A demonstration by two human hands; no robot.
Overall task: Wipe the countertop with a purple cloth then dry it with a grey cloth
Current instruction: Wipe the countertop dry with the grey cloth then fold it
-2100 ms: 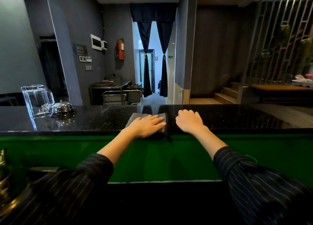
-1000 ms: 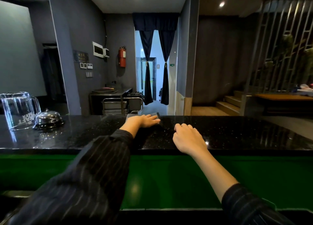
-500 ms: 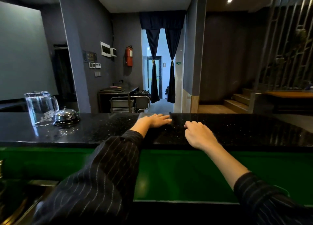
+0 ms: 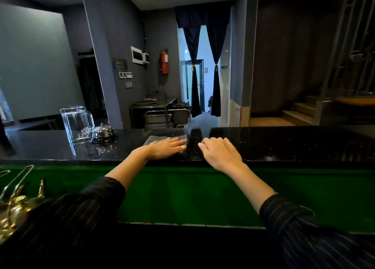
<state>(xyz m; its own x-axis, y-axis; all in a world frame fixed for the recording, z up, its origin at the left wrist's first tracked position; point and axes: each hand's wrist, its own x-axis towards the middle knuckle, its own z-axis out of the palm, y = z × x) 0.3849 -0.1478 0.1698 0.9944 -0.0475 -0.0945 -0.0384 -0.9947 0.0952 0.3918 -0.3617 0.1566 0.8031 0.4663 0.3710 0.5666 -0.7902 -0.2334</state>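
From the head camera, the grey cloth point(image 4: 162, 139) lies flat on the black countertop point(image 4: 294, 145), near its middle and closer to the near edge, its long axis running left to right along the counter. The left hand point(image 4: 165, 148) presses on it, palm down, fingers straight and together, pointing right along that axis. Just beside the cloth's right end, the right hand point(image 4: 220, 154) rests on the bare stone, fingers loosely bent, holding nothing. Well to the left stand an upturned glass mug point(image 4: 76, 124) and a metal bell point(image 4: 103, 133), touching or nearly so
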